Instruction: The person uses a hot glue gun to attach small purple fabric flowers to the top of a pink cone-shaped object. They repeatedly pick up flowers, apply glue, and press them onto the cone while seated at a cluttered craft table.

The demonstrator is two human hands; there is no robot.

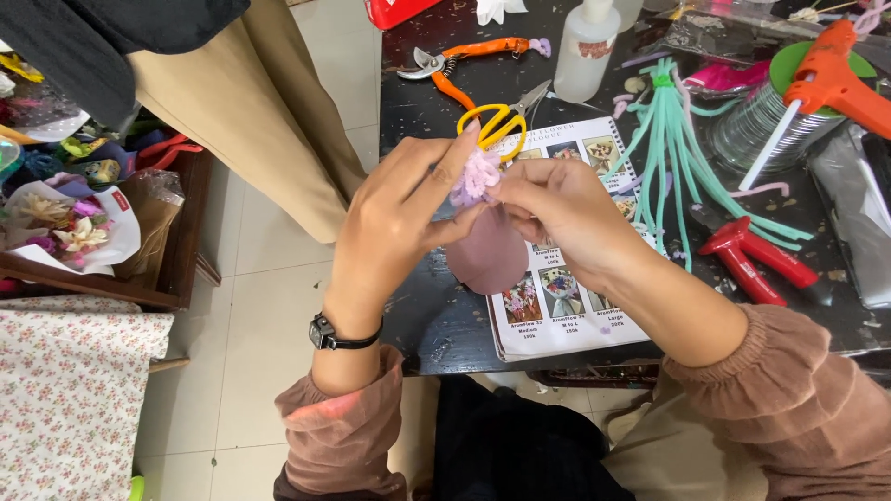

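Note:
My left hand [394, 227] and my right hand [557, 213] meet above the black table [427, 93] and both pinch a small fuzzy lilac pipe-cleaner flower [475, 178]. A mauve rounded piece [487, 258] hangs just below the flower, between my wrists. My left wrist wears a black watch [325, 334]. Under my hands lies a spiral-bound flower catalogue [566, 306]. Yellow-handled scissors [499, 121] rest just beyond my fingertips.
Orange-handled pruners [464, 57], a clear plastic bottle [587, 51], a bunch of teal pipe cleaners [673, 139], an orange glue gun [831, 79], a wire spool [756, 125] and red-handled pliers [756, 260] lie on the table. Another person in beige trousers [251, 111] stands left. Wrapped bouquets [70, 227] fill a wooden shelf.

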